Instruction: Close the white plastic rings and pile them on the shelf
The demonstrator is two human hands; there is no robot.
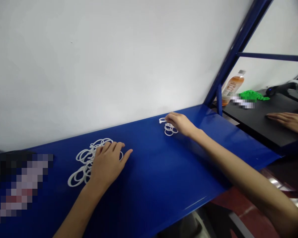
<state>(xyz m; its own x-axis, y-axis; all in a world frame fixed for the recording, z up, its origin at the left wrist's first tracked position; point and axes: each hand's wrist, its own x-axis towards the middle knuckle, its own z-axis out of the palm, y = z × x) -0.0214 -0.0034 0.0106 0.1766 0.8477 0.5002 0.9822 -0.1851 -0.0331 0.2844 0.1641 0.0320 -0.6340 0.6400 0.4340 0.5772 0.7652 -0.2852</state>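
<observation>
Left hand point(108, 163), grip open, resting on white rings point(84, 162), lower left; right hand point(178, 124) touching small ring pile point(169, 129), center, grip closure unclear.

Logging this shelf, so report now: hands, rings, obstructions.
Left hand spread on large white ring pile. Right hand on small ring cluster. Another person's hand apart, on black surface.

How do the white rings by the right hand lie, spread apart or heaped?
Heaped: the white plastic rings overlap in a cluster on the blue shelf, touching the right hand.
</observation>
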